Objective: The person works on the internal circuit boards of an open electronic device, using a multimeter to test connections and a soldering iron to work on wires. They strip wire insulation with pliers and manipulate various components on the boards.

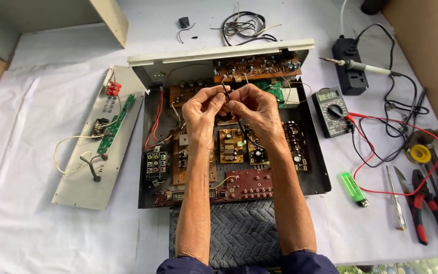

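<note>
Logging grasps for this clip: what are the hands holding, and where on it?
Both hands, left hand and right hand, pinch the upper end of a thin black wire between their fingertips above the open amplifier chassis.

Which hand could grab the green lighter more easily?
Probably the right hand. The green lighter lies on the white cloth on the right side of the open chassis, nearer that arm. The left hand would have to cross over. Both hands are pinching a thin black wire now.

Thin black wire (239, 122) (pinched, over chassis)
</note>
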